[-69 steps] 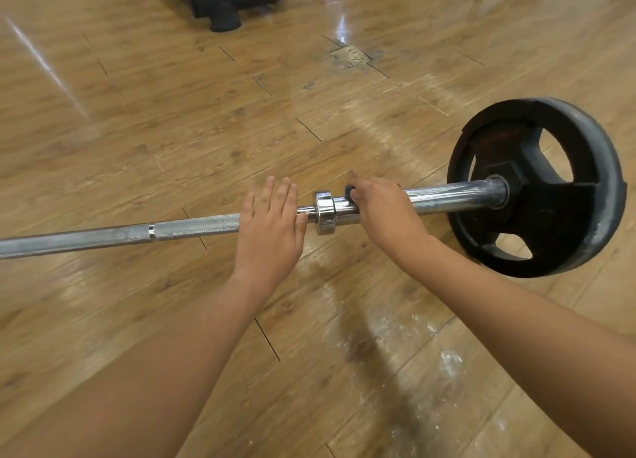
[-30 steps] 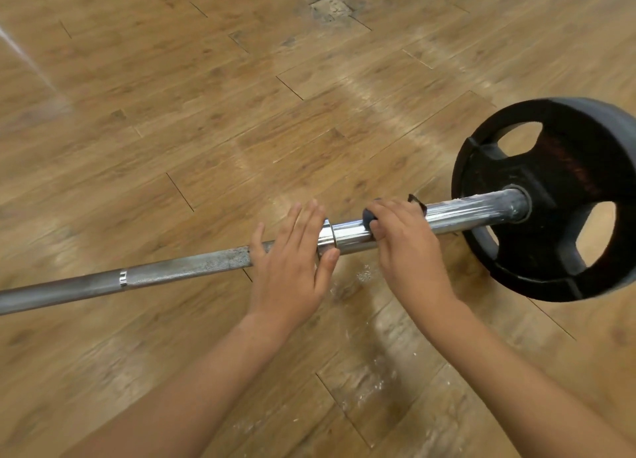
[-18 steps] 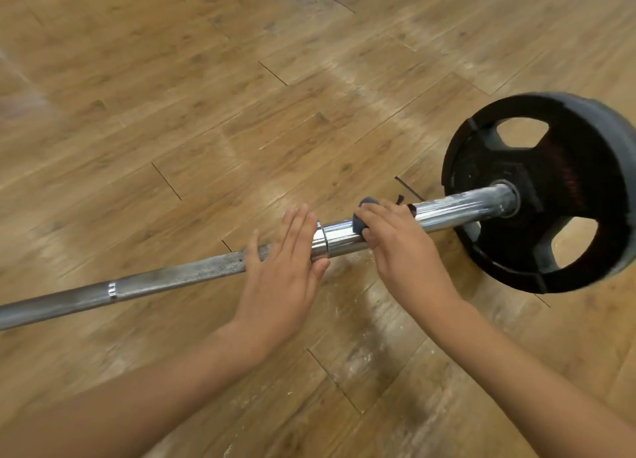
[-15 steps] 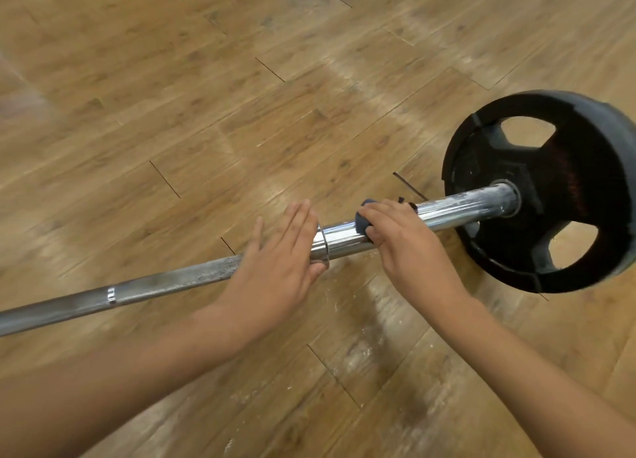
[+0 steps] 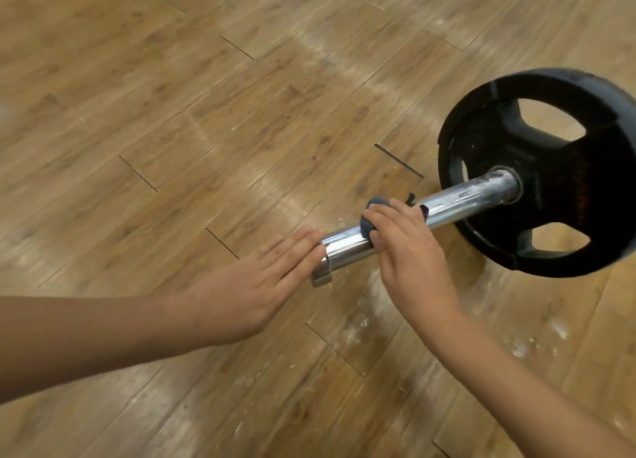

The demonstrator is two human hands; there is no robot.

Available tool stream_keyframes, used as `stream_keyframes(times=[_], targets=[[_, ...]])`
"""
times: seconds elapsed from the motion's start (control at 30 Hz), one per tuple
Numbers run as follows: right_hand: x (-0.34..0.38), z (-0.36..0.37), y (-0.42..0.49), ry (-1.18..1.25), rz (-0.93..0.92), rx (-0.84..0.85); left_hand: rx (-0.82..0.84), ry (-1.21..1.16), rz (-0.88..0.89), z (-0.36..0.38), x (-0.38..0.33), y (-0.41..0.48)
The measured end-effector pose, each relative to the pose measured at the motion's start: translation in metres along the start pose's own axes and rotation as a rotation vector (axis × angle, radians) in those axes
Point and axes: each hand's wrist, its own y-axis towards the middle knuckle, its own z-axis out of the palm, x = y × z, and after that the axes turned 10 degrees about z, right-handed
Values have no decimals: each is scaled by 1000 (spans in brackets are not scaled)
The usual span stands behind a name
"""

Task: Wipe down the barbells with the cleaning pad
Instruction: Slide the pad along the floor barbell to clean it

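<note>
Barbell (image 5: pixel 464 199): on the floor, chrome sleeve passing under right hand (image 5: pixel 406 247) fingers, which curl round cleaning pad (image 5: pixel 373 205) and sleeve. Left hand (image 5: pixel 261 285) flat, fingers straight, tips at collar (image 5: pixel 321 271). Judged heavy, rigid, slick, may roll; steady at collar. Pad soft. Count: one barbell, one pad, one plate (image 5: pixel 550 182)

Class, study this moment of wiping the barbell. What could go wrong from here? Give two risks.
1. The barbell stands on its round weight plate, and the left hand only lies flat by the collar, so hard rubbing might roll the bar.
2. The right hand grips a small, bunched cleaning pad. Sliding toward the plate, it could slip off or knock fingers against the plate.
</note>
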Motion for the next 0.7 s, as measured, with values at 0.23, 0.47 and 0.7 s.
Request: stream_keyframes(times=[0.23, 0.47, 0.7], targets=[[-8, -12, -19, 13, -117, 81, -24, -71, 23, -5, -26, 0], [4, -10, -44, 39, -145, 101, -25, 9, 57, -5, -51, -3], [-14, -29, -42, -15, 2, 46, -13, -22, 99, -10, -64, -5]])
